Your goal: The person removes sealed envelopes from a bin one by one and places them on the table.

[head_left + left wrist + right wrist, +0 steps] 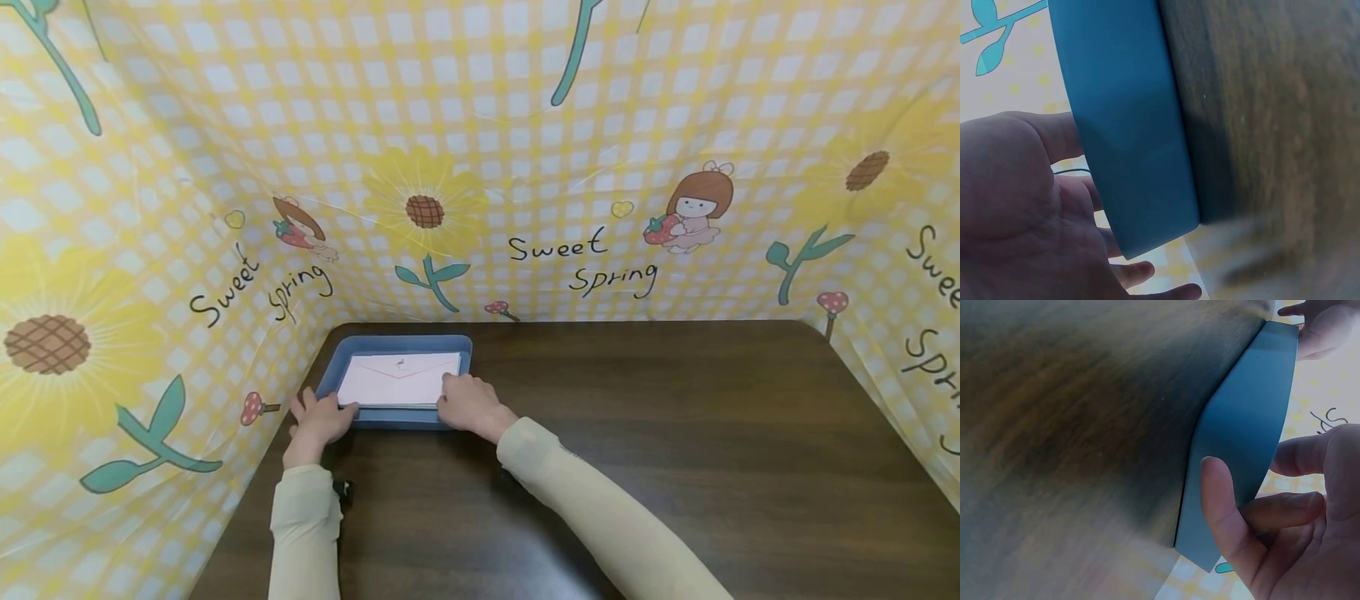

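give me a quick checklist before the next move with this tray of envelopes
1. Envelopes inside the tray: ok, the stack lies within the rim.
2. Top one flap side up: ok, the V-shaped flap shows.
3. Left hand in place: ok, at the tray's near left corner.
4. Right hand in place: ok, at the near right corner.
5. Room on the left: not ok, the tray sits close to the table's left edge.
6. Number of envelopes: cannot tell, the top one hides the rest.
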A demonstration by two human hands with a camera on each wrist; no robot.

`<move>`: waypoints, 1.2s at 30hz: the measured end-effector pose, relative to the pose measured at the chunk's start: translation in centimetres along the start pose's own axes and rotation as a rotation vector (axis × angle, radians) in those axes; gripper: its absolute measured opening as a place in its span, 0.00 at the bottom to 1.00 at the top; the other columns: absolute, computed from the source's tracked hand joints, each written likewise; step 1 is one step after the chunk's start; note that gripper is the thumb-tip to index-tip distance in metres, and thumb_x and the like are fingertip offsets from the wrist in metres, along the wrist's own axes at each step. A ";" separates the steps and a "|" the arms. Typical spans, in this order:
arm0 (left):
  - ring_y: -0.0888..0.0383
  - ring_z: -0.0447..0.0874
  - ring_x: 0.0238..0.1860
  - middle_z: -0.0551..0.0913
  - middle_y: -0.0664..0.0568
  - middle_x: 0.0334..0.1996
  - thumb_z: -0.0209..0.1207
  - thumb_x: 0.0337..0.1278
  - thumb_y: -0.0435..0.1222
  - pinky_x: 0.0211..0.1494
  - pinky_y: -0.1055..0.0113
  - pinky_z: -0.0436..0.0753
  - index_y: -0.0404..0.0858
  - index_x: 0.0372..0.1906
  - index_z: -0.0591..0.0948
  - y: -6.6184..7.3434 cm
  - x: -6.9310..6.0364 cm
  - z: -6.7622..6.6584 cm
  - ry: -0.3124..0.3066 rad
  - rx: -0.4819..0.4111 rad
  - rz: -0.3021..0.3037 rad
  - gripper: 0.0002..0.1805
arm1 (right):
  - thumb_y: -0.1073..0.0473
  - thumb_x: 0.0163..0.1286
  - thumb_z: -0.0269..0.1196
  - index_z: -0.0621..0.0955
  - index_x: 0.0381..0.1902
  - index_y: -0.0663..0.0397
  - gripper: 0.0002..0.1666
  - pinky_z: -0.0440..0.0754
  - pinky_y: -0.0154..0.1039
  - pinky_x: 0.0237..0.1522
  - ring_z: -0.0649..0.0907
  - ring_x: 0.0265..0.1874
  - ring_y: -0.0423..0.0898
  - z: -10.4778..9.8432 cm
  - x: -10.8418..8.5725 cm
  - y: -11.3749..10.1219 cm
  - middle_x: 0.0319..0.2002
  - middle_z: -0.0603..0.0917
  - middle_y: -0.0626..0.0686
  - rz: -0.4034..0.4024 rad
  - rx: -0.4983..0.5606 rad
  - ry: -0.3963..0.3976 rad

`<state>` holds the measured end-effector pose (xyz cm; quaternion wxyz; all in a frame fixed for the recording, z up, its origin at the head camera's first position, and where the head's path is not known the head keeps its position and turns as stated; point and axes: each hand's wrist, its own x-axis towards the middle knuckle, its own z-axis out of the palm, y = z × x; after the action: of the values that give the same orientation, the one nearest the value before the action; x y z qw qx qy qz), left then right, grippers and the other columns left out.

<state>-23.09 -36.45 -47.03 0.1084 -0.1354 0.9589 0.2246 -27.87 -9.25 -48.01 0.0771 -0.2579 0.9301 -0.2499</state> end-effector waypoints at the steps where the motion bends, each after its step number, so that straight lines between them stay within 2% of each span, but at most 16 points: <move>1: 0.19 0.23 0.76 0.33 0.15 0.75 0.48 0.79 0.48 0.68 0.18 0.51 0.16 0.75 0.60 0.0 0.0 0.0 0.000 -0.001 0.003 0.40 | 0.59 0.79 0.54 0.78 0.33 0.53 0.11 0.73 0.41 0.21 0.75 0.19 0.45 0.1 0.0 0.1 0.22 0.74 0.50 -0.005 0.005 0.007; 9: 0.19 0.24 0.76 0.34 0.15 0.76 0.48 0.79 0.49 0.68 0.18 0.52 0.15 0.74 0.61 0.0 0.3 0.0 0.018 0.000 0.008 0.40 | 0.60 0.79 0.56 0.72 0.23 0.51 0.19 0.67 0.37 0.17 0.70 0.14 0.42 0.1 -0.1 0.5 0.17 0.69 0.48 -0.027 0.042 0.065; 18: 0.20 0.25 0.77 0.36 0.15 0.76 0.50 0.79 0.47 0.67 0.18 0.53 0.16 0.71 0.65 0.0 0.6 0.5 0.066 0.001 0.007 0.37 | 0.61 0.78 0.56 0.71 0.19 0.51 0.23 0.64 0.35 0.16 0.68 0.14 0.41 -0.1 -0.3 0.8 0.16 0.67 0.47 -0.033 0.031 0.108; 26: 0.21 0.30 0.76 0.42 0.16 0.74 0.55 0.76 0.45 0.66 0.19 0.58 0.16 0.67 0.69 0.1 0.4 0.8 0.118 0.006 0.006 0.35 | 0.61 0.77 0.57 0.71 0.16 0.49 0.25 0.63 0.34 0.16 0.70 0.13 0.41 0.1 -0.6 1.5 0.14 0.67 0.46 -0.041 0.076 0.142; 36: 0.22 0.31 0.76 0.45 0.16 0.74 0.55 0.77 0.44 0.64 0.20 0.59 0.16 0.56 0.75 0.6 0.4 0.9 0.190 -0.025 -0.019 0.29 | 0.61 0.78 0.56 0.71 0.16 0.49 0.26 0.65 0.34 0.17 0.71 0.14 0.42 -0.4 -1.0 1.7 0.14 0.68 0.47 -0.068 0.097 0.180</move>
<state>-23.49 -35.61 -47.67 0.0175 -0.1667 0.9606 0.2218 -27.86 -7.30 -48.52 -0.0030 -0.2619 0.9108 -0.3192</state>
